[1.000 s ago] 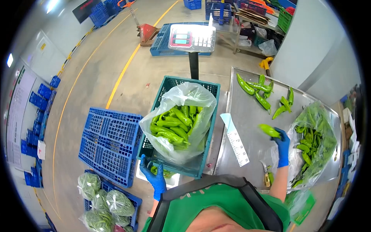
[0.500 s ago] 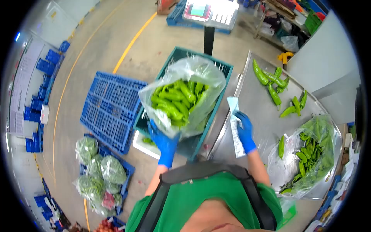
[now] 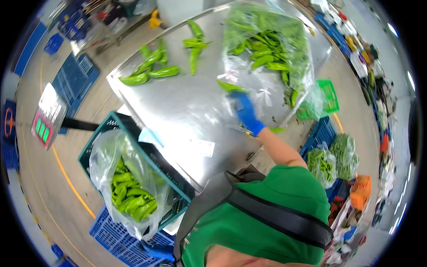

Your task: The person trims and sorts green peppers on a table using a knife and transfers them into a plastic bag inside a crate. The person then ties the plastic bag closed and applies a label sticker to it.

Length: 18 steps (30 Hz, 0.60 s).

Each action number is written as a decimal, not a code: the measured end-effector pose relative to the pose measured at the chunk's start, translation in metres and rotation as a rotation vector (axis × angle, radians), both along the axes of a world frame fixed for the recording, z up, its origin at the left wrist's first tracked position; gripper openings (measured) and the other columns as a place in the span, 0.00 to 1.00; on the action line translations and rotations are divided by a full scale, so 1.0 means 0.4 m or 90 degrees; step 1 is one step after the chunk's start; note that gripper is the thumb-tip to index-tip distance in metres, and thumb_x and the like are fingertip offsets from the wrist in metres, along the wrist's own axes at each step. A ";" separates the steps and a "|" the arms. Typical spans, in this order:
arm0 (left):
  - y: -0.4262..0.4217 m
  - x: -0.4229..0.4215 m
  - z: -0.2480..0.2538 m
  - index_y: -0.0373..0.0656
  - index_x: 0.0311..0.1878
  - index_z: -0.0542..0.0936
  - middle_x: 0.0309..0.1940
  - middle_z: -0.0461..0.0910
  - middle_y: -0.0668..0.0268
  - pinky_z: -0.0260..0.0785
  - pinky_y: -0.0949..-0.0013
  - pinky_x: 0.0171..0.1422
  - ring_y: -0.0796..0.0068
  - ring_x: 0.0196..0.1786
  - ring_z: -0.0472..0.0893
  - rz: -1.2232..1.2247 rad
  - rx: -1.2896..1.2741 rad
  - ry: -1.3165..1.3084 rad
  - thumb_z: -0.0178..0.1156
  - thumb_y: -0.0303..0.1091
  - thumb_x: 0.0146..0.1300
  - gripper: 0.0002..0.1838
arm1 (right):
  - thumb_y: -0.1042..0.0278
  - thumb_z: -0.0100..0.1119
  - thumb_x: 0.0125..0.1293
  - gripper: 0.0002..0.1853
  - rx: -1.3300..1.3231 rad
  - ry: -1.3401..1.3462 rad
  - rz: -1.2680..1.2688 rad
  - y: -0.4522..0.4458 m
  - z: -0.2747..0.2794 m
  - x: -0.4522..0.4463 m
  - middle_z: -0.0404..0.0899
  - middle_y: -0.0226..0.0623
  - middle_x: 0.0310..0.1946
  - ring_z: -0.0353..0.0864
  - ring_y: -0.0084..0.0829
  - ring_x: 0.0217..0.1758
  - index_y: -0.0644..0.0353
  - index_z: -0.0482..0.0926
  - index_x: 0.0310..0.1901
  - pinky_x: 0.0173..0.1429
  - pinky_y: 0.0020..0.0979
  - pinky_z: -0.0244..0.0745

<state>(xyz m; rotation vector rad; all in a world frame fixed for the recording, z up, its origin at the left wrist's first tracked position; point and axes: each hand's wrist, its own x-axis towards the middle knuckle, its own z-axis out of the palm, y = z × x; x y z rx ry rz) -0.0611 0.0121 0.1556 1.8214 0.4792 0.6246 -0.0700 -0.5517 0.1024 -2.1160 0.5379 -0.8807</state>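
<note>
My right hand, in a blue glove, reaches over the metal table. Its blurred fingertips meet one end of a single green pepper beside a clear plastic bag of peppers; whether they grip it is unclear. Low in the view, my left hand, also gloved in blue, is partly cut off by my body, near the lower edge of an open clear bag of green peppers. That bag stands in a dark green crate. Its fingers are too hidden to read.
Two loose groups of peppers lie on the table. A printed label strip is near its front edge. The scale display stands left, above blue pallets. A bright green crate and bagged vegetables are at the right.
The view has swung right. My right hand has left the label strip for the pepper by the bag. My left hand has dropped low, mostly out of sight.
</note>
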 end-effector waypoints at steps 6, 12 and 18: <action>-0.491 0.095 0.203 0.35 0.42 0.78 0.35 0.78 0.57 0.67 0.62 0.52 0.61 0.41 0.76 -0.280 0.113 -0.095 0.53 0.23 0.56 0.10 | 0.83 0.49 0.45 0.27 -0.111 0.253 -0.262 -0.463 -0.040 -0.412 0.73 0.45 0.49 0.71 0.46 0.53 0.52 0.74 0.51 0.58 0.38 0.67; -1.180 0.172 -0.004 0.43 0.46 0.79 0.38 0.78 0.55 0.69 0.58 0.47 0.54 0.43 0.76 -1.061 0.464 -0.134 0.52 0.21 0.47 0.20 | 0.67 0.66 0.41 0.46 -0.329 0.422 -0.052 -0.826 0.012 -0.166 0.58 0.50 0.63 0.58 0.50 0.65 0.52 0.56 0.66 0.65 0.41 0.59; -1.535 0.251 -0.248 0.45 0.60 0.67 0.46 0.73 0.58 0.55 0.51 0.64 0.59 0.51 0.72 -1.032 0.823 -0.267 0.49 0.25 0.52 0.27 | 0.50 0.72 0.34 0.56 -0.194 0.564 0.111 -0.846 -0.030 -0.093 0.55 0.50 0.64 0.53 0.48 0.68 0.48 0.52 0.68 0.66 0.50 0.53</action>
